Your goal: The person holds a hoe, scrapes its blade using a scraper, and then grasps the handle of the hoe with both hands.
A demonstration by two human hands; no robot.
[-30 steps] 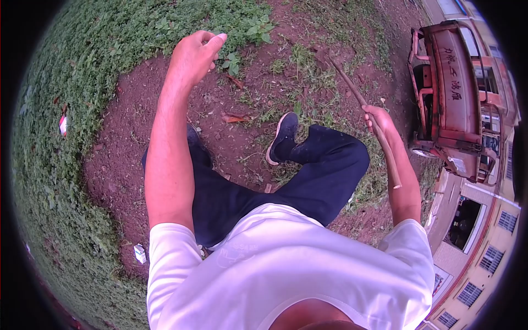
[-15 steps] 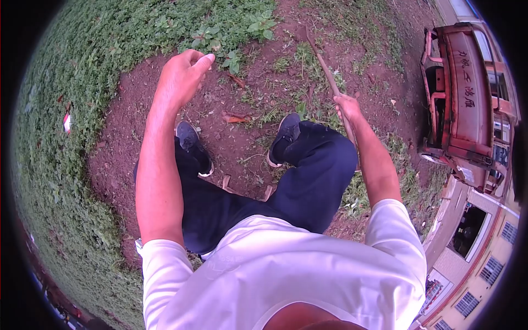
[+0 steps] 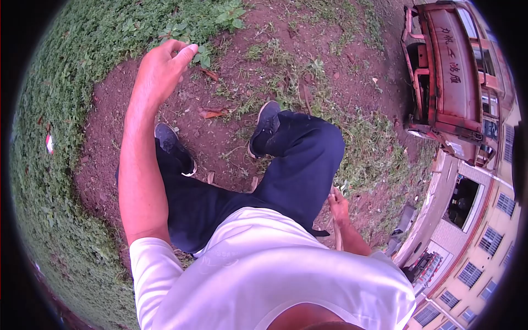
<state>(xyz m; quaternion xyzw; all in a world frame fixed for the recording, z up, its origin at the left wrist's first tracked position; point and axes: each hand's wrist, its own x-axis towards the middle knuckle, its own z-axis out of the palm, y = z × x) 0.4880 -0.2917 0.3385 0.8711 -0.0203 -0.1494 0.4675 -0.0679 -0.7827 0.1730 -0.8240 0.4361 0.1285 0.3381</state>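
One hand, my right hand, is wrapped around a wooden stick behind and to the right of my right shoe, probably held low there to clear my dark trousers; much of the stick is hidden. Ahead and left of that shoe, my left hand is raised with loosely curled fingers, perhaps for balance; I cannot tell whether they close on anything. Left of the shoe lies a reddish leaf, farther left low green plants; well to its right stands a red truck.
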